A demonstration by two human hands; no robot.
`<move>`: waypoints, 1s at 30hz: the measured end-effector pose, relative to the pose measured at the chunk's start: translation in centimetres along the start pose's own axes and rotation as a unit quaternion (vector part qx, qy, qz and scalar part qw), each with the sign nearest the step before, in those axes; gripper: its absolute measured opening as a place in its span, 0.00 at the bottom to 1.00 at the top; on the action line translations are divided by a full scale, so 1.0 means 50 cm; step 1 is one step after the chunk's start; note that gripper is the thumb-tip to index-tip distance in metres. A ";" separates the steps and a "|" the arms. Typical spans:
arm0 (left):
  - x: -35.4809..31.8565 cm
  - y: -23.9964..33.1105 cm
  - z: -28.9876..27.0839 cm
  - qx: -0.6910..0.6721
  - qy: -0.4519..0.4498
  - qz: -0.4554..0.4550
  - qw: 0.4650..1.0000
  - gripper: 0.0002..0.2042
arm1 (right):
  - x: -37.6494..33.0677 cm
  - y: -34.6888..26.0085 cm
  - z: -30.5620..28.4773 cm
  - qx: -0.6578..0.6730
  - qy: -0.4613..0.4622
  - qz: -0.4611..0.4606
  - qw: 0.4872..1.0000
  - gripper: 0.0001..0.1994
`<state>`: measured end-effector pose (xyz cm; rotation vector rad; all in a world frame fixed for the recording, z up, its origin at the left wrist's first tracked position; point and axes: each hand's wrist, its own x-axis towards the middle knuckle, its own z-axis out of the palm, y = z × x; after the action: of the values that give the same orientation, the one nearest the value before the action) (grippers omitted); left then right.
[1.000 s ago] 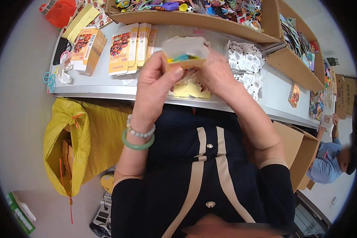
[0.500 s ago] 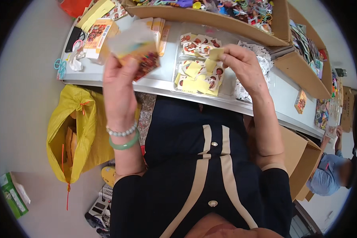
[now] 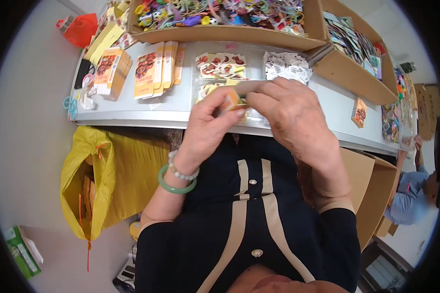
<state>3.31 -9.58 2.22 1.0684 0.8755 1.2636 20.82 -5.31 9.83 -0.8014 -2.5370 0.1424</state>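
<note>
Head view: both hands on a small packet

Left hand (image 3: 208, 129) and right hand (image 3: 291, 115) meet above the table edge (image 3: 132, 117), pinching a small orange packet (image 3: 231, 100). Knuckles hide most of it. Flat orange cartons (image 3: 154, 68), sticker sheets (image 3: 220, 66) and a yellow bag (image 3: 90, 176) lie around.

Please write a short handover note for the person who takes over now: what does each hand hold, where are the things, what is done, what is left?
Left hand: pinches a small orange-and-white packet at chest height.
Right hand: closed over the same packet from the right side.
Table: flat orange cartons stand in a row at left; clear sheets of small picture cards lie ahead; box of colourful toys behind.
Done: packet lifted off the table.
Left: packet not yet set down; cartons lie flat.
</note>
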 end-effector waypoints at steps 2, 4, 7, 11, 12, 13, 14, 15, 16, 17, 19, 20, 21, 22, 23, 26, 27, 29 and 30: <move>-0.003 -0.008 0.004 0.025 -0.009 -0.008 1.000 0.13 | -0.007 -0.005 -0.009 0.011 -0.025 0.002 1.000 0.10; 0.000 -0.008 0.027 -0.041 -0.035 -0.041 0.998 0.11 | -0.012 -0.015 -0.031 -0.070 -0.046 0.058 0.995 0.09; 0.005 0.007 0.033 -0.089 -0.055 -0.051 0.993 0.11 | -0.024 -0.023 -0.052 -0.058 -0.067 0.057 0.994 0.08; -0.015 0.022 0.036 -0.045 -0.067 -0.051 0.995 0.11 | -0.034 -0.032 -0.047 -0.017 -0.087 0.086 0.992 0.08; -0.020 0.019 0.042 -0.043 -0.065 -0.051 0.996 0.11 | -0.037 -0.034 -0.035 -0.034 -0.030 0.076 0.996 0.09; -0.021 0.013 0.052 -0.098 -0.072 -0.068 0.990 0.11 | -0.040 -0.038 -0.026 -0.052 0.027 0.067 0.996 0.11; -0.022 0.010 0.058 -0.152 -0.080 -0.086 0.981 0.10 | -0.041 -0.047 -0.020 -0.054 0.026 0.069 0.996 0.11; -0.023 0.011 0.059 -0.156 -0.088 -0.102 0.978 0.09 | -0.044 -0.061 -0.014 -0.073 0.031 0.045 0.996 0.12; -0.024 0.012 0.057 -0.159 -0.093 -0.105 0.977 0.09 | -0.048 -0.069 -0.013 -0.093 0.033 0.024 0.995 0.13; -0.026 0.014 0.053 -0.119 -0.089 -0.088 0.985 0.08 | -0.053 -0.072 -0.021 -0.067 -0.013 0.046 0.997 0.13; -0.031 0.012 0.045 -0.087 -0.097 -0.075 0.989 0.07 | -0.052 -0.066 -0.029 -0.018 -0.066 0.081 0.994 0.12; -0.034 0.005 0.044 -0.034 -0.095 -0.056 0.993 0.07 | -0.056 -0.061 -0.036 0.037 -0.116 0.113 0.986 0.12; -0.037 0.000 0.042 0.019 -0.094 -0.036 0.995 0.06 | -0.055 -0.061 -0.039 0.036 -0.132 0.121 0.983 0.12; -0.042 -0.002 0.035 0.034 -0.103 -0.043 0.993 0.07 | -0.054 -0.064 -0.041 0.027 -0.134 0.135 0.981 0.12; -0.047 -0.010 0.028 -0.028 -0.094 -0.076 0.992 0.07 | -0.054 -0.064 -0.036 0.019 -0.095 0.108 0.989 0.12; -0.053 0.025 0.039 -0.122 -0.077 -0.131 0.981 0.09 | -0.065 -0.065 -0.011 0.015 0.030 0.082 0.996 0.11; -0.051 0.038 0.044 -0.152 -0.055 -0.149 0.976 0.10 | -0.071 -0.063 -0.010 0.005 0.060 0.072 0.996 0.11; -0.058 0.020 0.038 -0.134 -0.068 -0.135 0.979 0.11 | -0.084 -0.069 -0.003 0.017 0.073 0.065 0.995 0.10; -0.062 0.008 0.033 -0.118 -0.077 -0.120 0.983 0.11 | -0.087 -0.071 -0.005 0.018 0.075 0.070 0.995 0.10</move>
<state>4.37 -12.91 2.91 0.8331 0.6942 1.0395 22.21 -10.72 9.10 -0.9388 -2.3320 0.1650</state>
